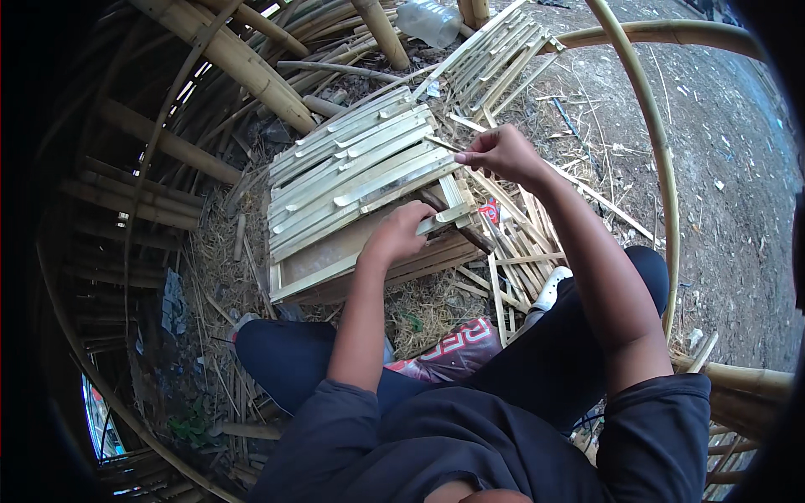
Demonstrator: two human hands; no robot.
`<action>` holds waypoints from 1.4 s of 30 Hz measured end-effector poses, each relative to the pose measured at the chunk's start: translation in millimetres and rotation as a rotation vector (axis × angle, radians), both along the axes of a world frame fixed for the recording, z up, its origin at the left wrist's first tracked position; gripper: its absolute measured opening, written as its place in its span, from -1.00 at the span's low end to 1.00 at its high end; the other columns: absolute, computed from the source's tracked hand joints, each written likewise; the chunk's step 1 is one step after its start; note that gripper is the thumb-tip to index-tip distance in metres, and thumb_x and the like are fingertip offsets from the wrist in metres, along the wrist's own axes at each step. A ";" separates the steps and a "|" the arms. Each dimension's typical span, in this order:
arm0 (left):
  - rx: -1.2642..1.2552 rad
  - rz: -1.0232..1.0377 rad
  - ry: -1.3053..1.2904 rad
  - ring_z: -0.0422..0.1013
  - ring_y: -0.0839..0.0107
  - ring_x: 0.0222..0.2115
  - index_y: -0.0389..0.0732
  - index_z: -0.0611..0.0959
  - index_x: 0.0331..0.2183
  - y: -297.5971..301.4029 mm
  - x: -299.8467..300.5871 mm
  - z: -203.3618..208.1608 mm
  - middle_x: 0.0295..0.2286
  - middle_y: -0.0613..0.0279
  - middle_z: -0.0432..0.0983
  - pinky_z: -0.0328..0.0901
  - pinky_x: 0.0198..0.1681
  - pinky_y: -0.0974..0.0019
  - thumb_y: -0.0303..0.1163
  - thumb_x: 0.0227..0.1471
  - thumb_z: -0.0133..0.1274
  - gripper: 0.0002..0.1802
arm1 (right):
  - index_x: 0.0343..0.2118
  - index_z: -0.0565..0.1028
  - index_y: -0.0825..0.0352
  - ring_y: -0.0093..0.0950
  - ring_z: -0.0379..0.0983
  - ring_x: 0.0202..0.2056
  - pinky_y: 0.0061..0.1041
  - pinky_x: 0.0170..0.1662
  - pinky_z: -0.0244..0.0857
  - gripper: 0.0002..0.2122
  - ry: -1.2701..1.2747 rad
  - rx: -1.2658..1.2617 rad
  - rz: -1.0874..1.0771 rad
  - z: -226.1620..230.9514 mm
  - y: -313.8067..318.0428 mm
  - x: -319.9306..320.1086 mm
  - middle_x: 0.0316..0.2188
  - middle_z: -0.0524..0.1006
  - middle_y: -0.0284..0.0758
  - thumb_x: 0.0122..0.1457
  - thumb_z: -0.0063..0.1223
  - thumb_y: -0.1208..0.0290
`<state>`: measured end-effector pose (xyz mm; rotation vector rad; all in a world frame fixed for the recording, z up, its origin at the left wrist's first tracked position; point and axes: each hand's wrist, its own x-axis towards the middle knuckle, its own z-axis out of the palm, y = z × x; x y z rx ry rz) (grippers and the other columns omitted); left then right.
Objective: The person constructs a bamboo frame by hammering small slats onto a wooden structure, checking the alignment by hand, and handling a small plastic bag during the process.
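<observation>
Left hand: bent over the near right corner of the slatted crate [360, 180], fingers curled down at the edge; whether this left hand [401, 235] grips a slat or only steadies it, I cannot tell.
Right hand: thumb and fingertips closed in a pinch on a thin stick [443, 144], the right hand [506, 155] raised just off the crate's right end.
Crate: on the straw-littered ground in front of the crossed legs, long side angled, a gap open along its near side.
Risk, slats: thin ones could split if pressed or levered hard near their ends.
Risk, fingers: sharp cut edges could drive splinters into bare skin.
Risk, footing: uneven litter could let the crate rock if the left hand eased off.
Materials: pale, smooth split bamboo, some ends curling upward; a dark brown piece [476, 238] looks rough; loose cut strips [528, 259] lie straight and narrow.
</observation>
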<state>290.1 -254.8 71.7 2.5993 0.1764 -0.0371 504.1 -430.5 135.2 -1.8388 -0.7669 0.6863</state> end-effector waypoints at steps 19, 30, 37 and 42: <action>-0.075 -0.066 0.146 0.34 0.07 0.17 -0.15 0.48 0.19 12.9 -24.2 27.4 0.11 0.00 0.43 0.24 0.26 0.19 -0.38 0.06 0.22 -0.36 | -0.25 0.68 0.46 -0.36 0.64 -0.41 -0.34 -0.26 0.48 -0.66 -0.165 -0.292 -0.154 -14.0 -10.4 15.4 -0.47 0.67 -0.12 0.20 0.23 0.19; 0.060 0.319 0.159 0.42 0.16 0.13 -0.25 0.47 0.20 147.4 -154.8 123.9 0.09 -0.04 0.50 0.24 0.25 0.21 -0.28 0.18 0.15 -0.41 | -0.27 0.68 0.42 -0.23 0.65 -0.26 -0.29 -0.08 0.46 -0.66 -0.232 -0.420 -0.029 -30.8 28.4 -5.9 -0.34 0.67 -0.01 0.16 0.24 0.16; -0.282 0.881 -0.066 0.29 0.12 0.24 -0.33 0.31 0.28 232.6 -213.1 29.6 0.20 -0.13 0.34 0.18 0.29 0.17 -0.40 0.25 -0.01 -0.39 | -0.28 0.64 0.50 -0.34 0.61 -0.34 -0.33 -0.18 0.44 -0.59 -0.392 -0.462 -0.123 -89.8 66.5 17.4 -0.42 0.66 -0.09 0.30 0.07 0.13; -0.173 1.167 0.040 0.20 0.01 0.30 -0.34 0.24 0.31 246.9 -231.9 -10.3 0.27 -0.23 0.21 0.13 0.32 0.14 -0.16 0.22 0.03 -0.24 | -0.32 0.56 0.49 -0.40 0.47 -0.44 -0.31 -0.28 0.36 -0.58 -0.329 -0.460 -0.081 -109.0 85.3 19.6 -0.52 0.57 -0.19 0.30 0.10 0.09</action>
